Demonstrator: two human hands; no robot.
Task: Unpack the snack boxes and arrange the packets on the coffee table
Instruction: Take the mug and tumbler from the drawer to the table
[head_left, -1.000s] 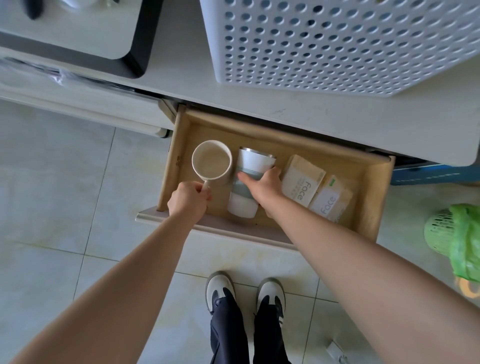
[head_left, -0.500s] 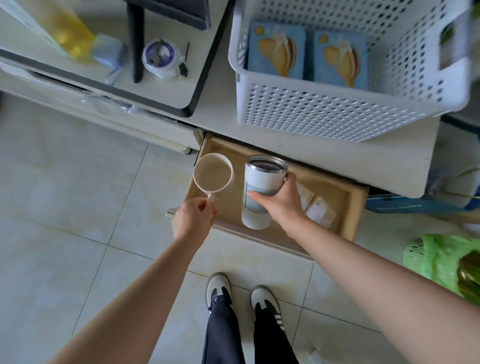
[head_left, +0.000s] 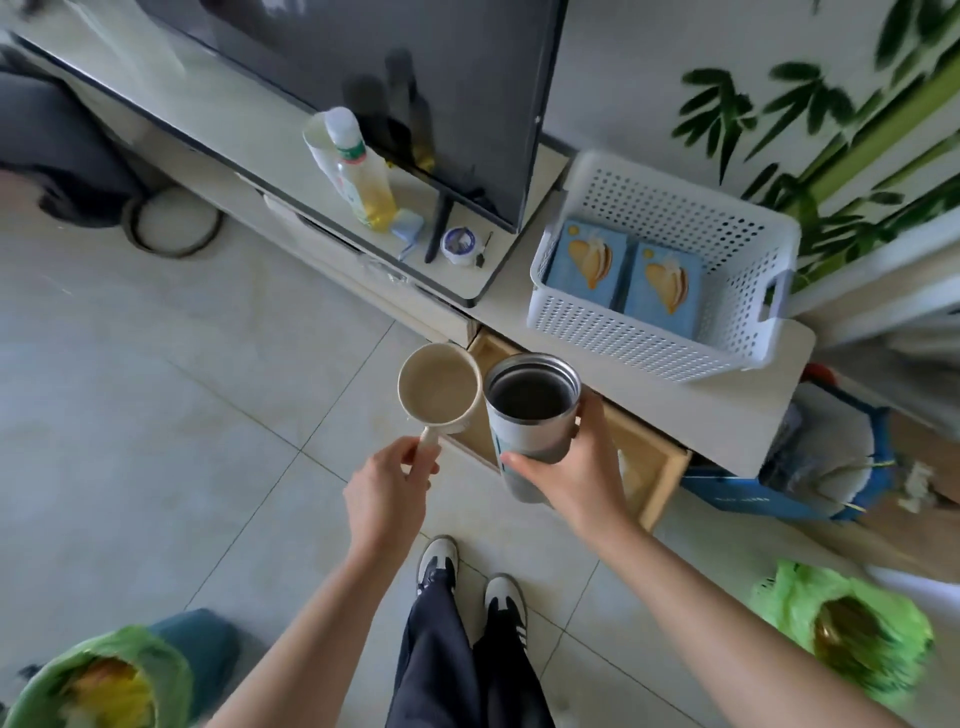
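both cups have risen clear of the drawer since the earlier frame, and the view has swung up to take in the whole tv stand. left hand has its grip pinched together on the handle of the cream mug; right hand has its grip clamped around the body of the steel tumbler. mug and tumbler sit just beside each other in the air, rims nearly touching, both upright and apparently empty.

the task's own things, the snack boxes, lie flat side by side in the white basket on the stand, well apart from both hands and unopened as far as can be seen. no coffee table is in view.

my reading is that the cups are being carried off before the unpacking starts. to do that well: keep both level, mind the two rims knocking together, and keep clear of the drawer, which stands open at knee height near the shoes.

counted: two cups, two blue snack boxes, one basket, one open drawer, one bottle of yellow liquid by the tv screen, two green bags on the floor, one at each lower corner.
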